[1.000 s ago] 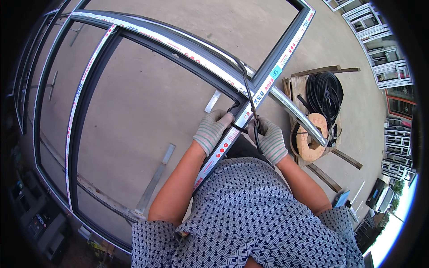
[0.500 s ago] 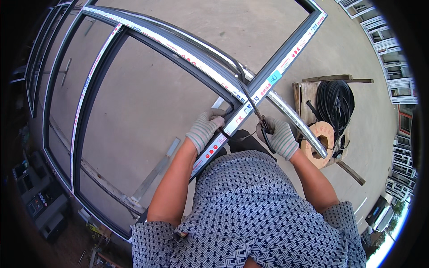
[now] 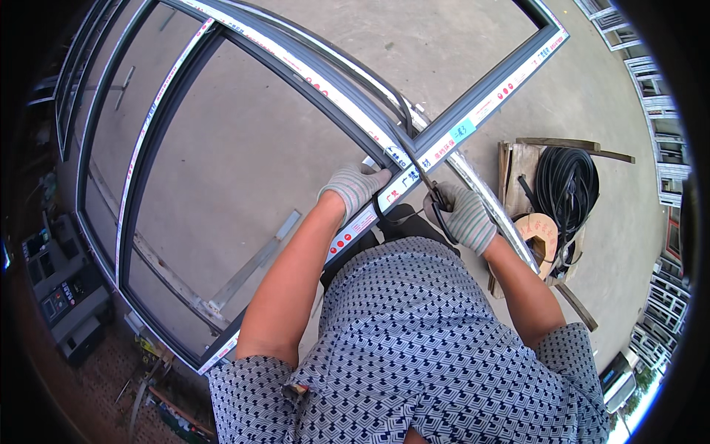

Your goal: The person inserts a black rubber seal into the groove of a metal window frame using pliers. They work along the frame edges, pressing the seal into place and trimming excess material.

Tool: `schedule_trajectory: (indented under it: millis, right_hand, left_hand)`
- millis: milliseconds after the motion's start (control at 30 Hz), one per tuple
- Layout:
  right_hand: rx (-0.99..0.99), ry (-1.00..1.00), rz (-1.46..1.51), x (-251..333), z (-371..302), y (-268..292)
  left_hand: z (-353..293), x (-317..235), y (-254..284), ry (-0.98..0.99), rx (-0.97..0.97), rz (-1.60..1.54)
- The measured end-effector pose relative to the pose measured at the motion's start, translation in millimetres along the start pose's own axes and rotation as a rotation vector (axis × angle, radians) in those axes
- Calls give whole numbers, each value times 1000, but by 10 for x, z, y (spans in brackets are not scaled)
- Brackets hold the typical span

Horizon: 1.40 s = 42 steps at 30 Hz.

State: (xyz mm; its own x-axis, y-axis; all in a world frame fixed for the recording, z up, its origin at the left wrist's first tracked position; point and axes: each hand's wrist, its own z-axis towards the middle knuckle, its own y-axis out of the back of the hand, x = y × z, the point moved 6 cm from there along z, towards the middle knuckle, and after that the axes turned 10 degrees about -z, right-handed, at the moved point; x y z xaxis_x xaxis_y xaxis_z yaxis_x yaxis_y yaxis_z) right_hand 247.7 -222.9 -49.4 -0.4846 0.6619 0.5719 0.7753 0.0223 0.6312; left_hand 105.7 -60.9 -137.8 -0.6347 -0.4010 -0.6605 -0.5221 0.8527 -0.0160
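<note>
Dark-grey frame (image 3: 405,179), white-faced, red-dotted

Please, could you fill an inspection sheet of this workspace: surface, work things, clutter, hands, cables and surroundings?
Surface: grey ground, seen around the frame and through its openings.
Job's things: film-covered frame; scissors; black strip curling over the bar between the hands.
Clutter: wooden pallet with black coil and tan reel.
Hands: gloved left hand at an inner corner, grip unclear; gloved right hand holds the scissors.
Cables: nothing seen for certain.
Surroundings: pale frames right; grey machine left.
</note>
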Motion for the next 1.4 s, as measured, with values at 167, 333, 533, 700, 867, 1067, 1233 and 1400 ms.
schedule_trajectory:
  millis: [167, 333, 533, 700, 867, 1067, 1233, 1400]
  right_hand:
    - [-14, -4, -34, -4, 7, 27]
    - [-27, 7, -37, -10, 21, 72]
    - [-107, 77, -4, -47, 3, 137]
    - [-94, 78, 87, -91, 21, 166]
    - [-79, 72, 25, -42, 32, 216]
    - [-22, 43, 58, -103, 13, 143]
    - [162, 44, -105, -40, -60, 217]
    - [391, -65, -104, 8, -156, 366]
  left_hand:
    - [6, -67, -53, 1, -87, 53]
    - [66, 53, -140, 32, -176, -123]
    - [-64, 49, -185, 11, -280, -188]
    - [-85, 50, -193, -3, -284, -214]
    - [-44, 131, -252, -33, -284, -317]
    - [-16, 196, -289, -30, -291, -282]
    - [-126, 141, -194, -176, -351, -274]
    - [-159, 95, -120, -264, -381, -235]
